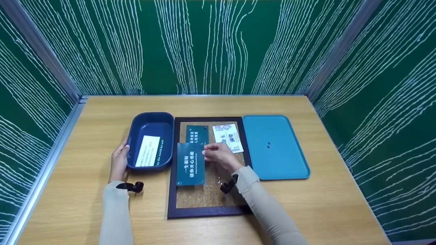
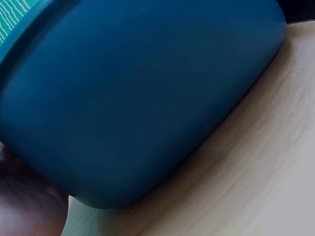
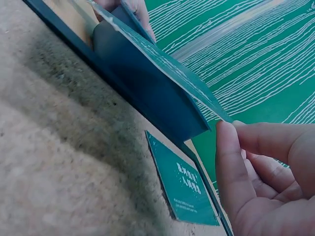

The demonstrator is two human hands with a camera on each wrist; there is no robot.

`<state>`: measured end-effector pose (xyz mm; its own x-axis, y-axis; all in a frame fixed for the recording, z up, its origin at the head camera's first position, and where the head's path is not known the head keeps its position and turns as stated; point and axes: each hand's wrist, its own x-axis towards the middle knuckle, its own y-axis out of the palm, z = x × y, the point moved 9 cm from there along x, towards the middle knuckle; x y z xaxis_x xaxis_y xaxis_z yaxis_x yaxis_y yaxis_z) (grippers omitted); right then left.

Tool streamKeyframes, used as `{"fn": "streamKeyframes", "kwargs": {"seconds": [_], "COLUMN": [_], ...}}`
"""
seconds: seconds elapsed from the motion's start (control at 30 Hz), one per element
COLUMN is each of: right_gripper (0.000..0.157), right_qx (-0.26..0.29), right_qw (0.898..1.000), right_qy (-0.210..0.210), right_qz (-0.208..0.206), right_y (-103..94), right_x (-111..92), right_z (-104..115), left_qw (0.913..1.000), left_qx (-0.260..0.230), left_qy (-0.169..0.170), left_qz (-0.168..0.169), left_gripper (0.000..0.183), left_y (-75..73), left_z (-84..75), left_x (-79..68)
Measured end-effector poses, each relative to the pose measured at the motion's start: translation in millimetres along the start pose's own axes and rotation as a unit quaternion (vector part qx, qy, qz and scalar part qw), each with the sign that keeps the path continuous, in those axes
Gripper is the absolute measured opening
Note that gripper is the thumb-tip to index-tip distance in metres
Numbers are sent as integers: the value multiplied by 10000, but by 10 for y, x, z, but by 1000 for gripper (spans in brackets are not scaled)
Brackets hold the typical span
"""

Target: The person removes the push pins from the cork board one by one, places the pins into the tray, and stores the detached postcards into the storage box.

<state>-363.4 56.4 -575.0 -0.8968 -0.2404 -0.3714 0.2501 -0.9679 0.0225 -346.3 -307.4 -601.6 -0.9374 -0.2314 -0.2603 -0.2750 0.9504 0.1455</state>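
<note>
My right hand [image 1: 223,157] pinches a dark green card [image 1: 182,165] with white lettering by its right edge, between thumb and fingertips. In the right wrist view the card is nearly edge-on, raised over the cork board [image 1: 204,199]. A second green card [image 3: 184,184] lies flat at the board's top left, partly covered by the held one in the head view. My left hand [image 1: 119,161] grips the left wall of a deep blue bin [image 1: 151,117], thumb at the rim. Inside the bin lies a card with a white panel [image 1: 146,151].
A white card with purple print [image 1: 224,131] lies at the board's upper right. To the right is a turquoise tray [image 1: 282,149] with several small dark pieces [image 1: 268,145] in it. Clear pins [image 1: 219,181] show near the right wrist. Green patterned walls [image 1: 170,51] enclose the wooden table [image 1: 323,211].
</note>
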Motion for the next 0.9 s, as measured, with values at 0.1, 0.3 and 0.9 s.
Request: {"fn": "streamKeyframes", "kwargs": {"seconds": [0.1, 0.3, 0.9], "right_gripper": [16, 19, 26], "right_qx": [-54, -116, 416], "right_qw": [9999, 9998, 9981], "right_qy": [82, 36, -285], "right_qz": [-61, -153, -357], "right_y": [19, 101, 345], "right_x": [21, 75, 285], "right_z": [41, 186, 444], "left_qw": [10000, 9999, 9999], "left_qx": [-7, -95, -90], "left_qy": [2, 93, 93], "left_qz": [12, 57, 83], "left_gripper": [48, 48, 47], "left_y": [2, 4, 1], "left_z": [1, -6, 3], "left_x": [-3, -10, 24]}}
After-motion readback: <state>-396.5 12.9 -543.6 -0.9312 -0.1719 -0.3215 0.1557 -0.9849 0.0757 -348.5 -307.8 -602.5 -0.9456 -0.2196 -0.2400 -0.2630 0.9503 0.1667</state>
